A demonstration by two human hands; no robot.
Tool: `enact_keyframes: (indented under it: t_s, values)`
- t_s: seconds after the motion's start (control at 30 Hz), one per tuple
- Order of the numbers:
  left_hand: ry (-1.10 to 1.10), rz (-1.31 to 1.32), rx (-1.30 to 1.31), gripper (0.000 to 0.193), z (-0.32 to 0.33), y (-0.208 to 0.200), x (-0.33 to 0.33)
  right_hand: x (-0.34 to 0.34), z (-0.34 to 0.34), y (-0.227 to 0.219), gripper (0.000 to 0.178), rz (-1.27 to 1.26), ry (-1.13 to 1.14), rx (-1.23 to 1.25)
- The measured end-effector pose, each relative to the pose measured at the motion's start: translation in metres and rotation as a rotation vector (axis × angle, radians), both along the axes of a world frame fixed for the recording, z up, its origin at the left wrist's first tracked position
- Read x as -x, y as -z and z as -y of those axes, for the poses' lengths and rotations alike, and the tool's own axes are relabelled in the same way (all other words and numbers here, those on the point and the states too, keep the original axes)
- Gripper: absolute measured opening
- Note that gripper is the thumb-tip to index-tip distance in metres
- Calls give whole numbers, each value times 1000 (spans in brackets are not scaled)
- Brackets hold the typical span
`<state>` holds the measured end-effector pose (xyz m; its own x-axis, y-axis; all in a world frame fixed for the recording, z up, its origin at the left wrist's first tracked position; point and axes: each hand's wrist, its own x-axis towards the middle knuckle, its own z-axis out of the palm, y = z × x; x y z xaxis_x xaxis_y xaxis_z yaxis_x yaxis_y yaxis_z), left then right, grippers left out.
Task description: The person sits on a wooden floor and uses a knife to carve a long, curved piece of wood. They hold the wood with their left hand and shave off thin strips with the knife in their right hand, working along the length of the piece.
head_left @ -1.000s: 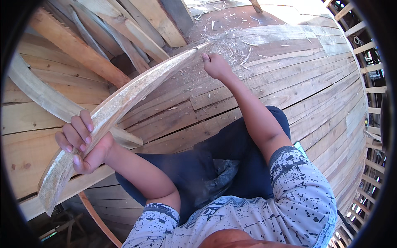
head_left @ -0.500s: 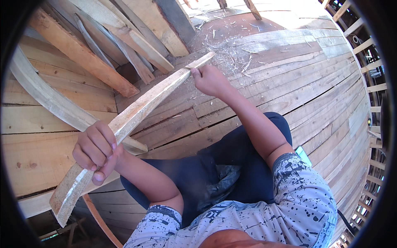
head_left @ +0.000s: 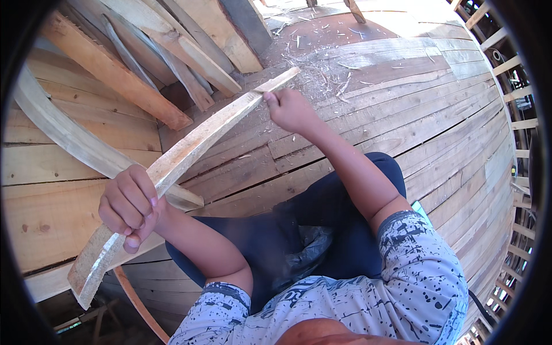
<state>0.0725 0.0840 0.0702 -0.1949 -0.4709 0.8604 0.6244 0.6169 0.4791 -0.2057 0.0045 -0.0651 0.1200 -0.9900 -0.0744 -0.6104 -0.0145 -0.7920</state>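
Observation:
A long, slightly curved wooden strip (head_left: pixel 198 135) slants from the lower left up to the top middle. Its faces are pale and rough, and its far end is narrower. My left hand (head_left: pixel 131 204) is closed around the strip's near part, fingers over the top. Close to the notched spot by the far end, my right hand (head_left: pixel 292 112) pinches the strip's edge, with the thumb showing and the other fingers curled and partly hidden. Between the two hands the strip hangs above the plank floor (head_left: pixel 356 146). My legs in dark trousers (head_left: pixel 241 233) are folded under my arms.
Several loose boards and beams (head_left: pixel 123 69) lean at the upper left. A curved timber (head_left: pixel 75 135) runs behind my left hand. Wood shavings (head_left: pixel 322 77) litter the floor at top middle. Slatted framing (head_left: pixel 520 123) lines the right edge, and a dark opening (head_left: pixel 86 319) lies at lower left.
Both hands keep their hold on the strip. The left hand and the strip have shifted slightly left and up; the right hand has barely moved.

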Motion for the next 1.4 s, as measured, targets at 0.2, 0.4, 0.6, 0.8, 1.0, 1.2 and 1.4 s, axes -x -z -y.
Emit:
enact_keyframes:
  t_s: [0.2,0.4,0.6,0.8,1.0,1.2,1.4]
  values:
    - [-32,-9,11,23,3,-1,4,22,21,10,49,26,-7,-154]
    - [-174,-86,-37,24,0,3,6,22,17,41,49,-58,119,-15]
    - [-203,-123,-45,24,-6,1,6,-11,5,9,53,113,-20,-4]
    - [-222,-140,-70,24,-8,5,11,24,32,57,57,-45,205,-26]
    - [-198,-93,-14,25,-5,-5,17,-11,11,5,53,127,58,-20]
    - [-261,-157,-78,22,-3,2,11,26,42,60,52,116,120,89]
    - [-277,-167,-86,22,-5,4,3,-26,-6,9,50,197,-56,219]
